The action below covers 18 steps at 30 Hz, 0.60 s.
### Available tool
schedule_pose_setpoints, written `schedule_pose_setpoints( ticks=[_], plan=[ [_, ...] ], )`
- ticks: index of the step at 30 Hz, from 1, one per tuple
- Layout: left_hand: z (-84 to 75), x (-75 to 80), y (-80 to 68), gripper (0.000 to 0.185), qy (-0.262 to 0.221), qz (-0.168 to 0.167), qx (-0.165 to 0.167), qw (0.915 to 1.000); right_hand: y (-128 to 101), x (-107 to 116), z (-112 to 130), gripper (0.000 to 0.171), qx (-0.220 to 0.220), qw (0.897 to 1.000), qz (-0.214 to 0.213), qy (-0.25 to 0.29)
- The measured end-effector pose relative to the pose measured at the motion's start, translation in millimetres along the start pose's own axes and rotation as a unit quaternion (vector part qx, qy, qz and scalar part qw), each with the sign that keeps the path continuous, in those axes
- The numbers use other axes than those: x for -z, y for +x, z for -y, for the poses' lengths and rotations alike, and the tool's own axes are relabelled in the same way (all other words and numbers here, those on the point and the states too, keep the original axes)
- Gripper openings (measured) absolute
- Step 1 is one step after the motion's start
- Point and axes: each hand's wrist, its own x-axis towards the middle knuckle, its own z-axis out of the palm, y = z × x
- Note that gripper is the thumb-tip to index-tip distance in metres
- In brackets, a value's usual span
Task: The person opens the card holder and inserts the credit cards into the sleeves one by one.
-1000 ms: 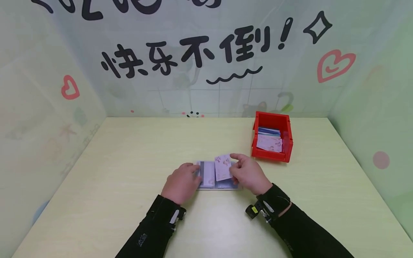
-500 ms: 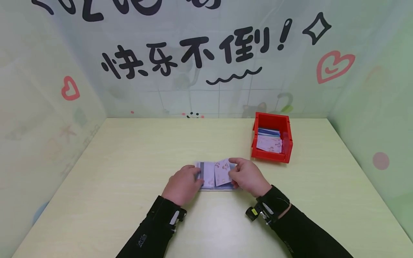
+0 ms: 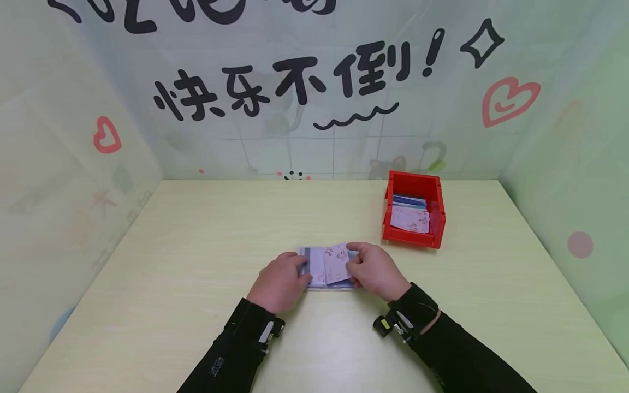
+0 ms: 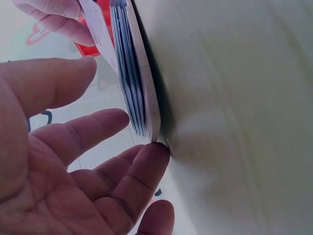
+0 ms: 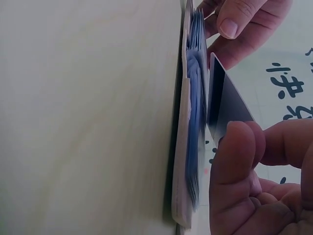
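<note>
An open card holder (image 3: 316,268) with clear sleeves lies flat on the table, its left pocket filled by a pale card with a grey stripe. My right hand (image 3: 377,271) pinches a pink patterned card (image 3: 337,263) between thumb and fingers, just above the holder's right page. In the right wrist view that card (image 5: 229,100) is tilted, its inner edge down by the sleeves. My left hand (image 3: 280,281) rests at the holder's left side with loosely bent fingers. The left wrist view shows one of its fingertips (image 4: 159,149) touching the cover's edge.
Behind and to the right stands a red bin (image 3: 415,237) holding several cards (image 3: 410,218), pink and blue. The pale wooden table (image 3: 221,218) is walled by printed fabric (image 3: 275,147) at the back and sides.
The pink card has come down toward the holder and slightly left with my right hand. My left thumb has shifted a little right over the left page. The red bin stays put.
</note>
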Motion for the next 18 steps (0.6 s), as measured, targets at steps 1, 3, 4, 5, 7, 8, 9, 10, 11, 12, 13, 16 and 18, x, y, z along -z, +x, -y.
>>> schedule_pose_setpoints(
  ticks=[1,3,4,5,7,8,9,10,11,12,13,16,18],
  plan=[
    [0.0,0.0,0.0,0.048,-0.001,0.001,0.001,1.0,-0.1,-0.1,0.4,0.055,-0.001,1.0,0.001,-0.002],
    [-0.3,0.1,-0.2,0.048,-0.001,0.003,0.001,1.0,-0.1,-0.2,1.0,0.055,-0.003,1.0,0.001,-0.007],
    [-0.4,0.1,-0.3,0.048,0.0,0.004,0.001,1.0,-0.2,-0.1,1.5,0.055,-0.005,1.0,0.001,-0.009],
    [-0.5,0.2,-0.4,0.048,0.001,0.003,0.001,1.0,-0.3,0.1,1.9,0.055,-0.008,1.0,0.001,-0.012],
    [-0.8,0.5,-0.7,0.048,0.002,0.003,0.001,1.0,-0.5,0.7,2.9,0.055,-0.013,1.0,0.002,-0.017],
    [-0.9,0.6,-0.7,0.048,0.002,0.003,0.002,1.0,-0.7,1.2,3.4,0.055,-0.015,1.0,0.003,-0.02],
    [-1.0,0.6,-0.7,0.048,0.002,0.003,0.002,1.0,-0.7,1.6,3.9,0.055,-0.017,1.0,0.003,-0.023],
    [-1.1,0.6,-0.7,0.048,0.001,0.003,0.002,1.0,-0.9,2.0,4.2,0.055,-0.018,0.999,0.004,-0.026],
    [-1.1,0.6,-0.7,0.048,0.001,0.003,0.003,1.0,-1.0,2.5,4.6,0.054,-0.018,0.999,0.005,-0.029],
    [-1.2,0.6,-0.7,0.048,0.0,0.004,0.002,1.0,-1.1,2.9,4.9,0.054,-0.019,0.999,0.006,-0.031],
    [-1.2,0.6,-0.7,0.048,0.0,0.004,0.002,1.0,-1.3,3.4,5.1,0.054,-0.021,0.999,0.007,-0.032],
    [-1.1,0.5,-0.6,0.048,0.0,0.002,0.001,1.0,-1.6,5.2,5.1,0.053,-0.021,0.999,0.012,-0.037],
    [-0.8,0.3,-0.3,0.047,0.001,0.001,0.0,1.0,-2.3,7.1,5.4,0.052,-0.02,0.999,0.01,-0.041]
  ],
)
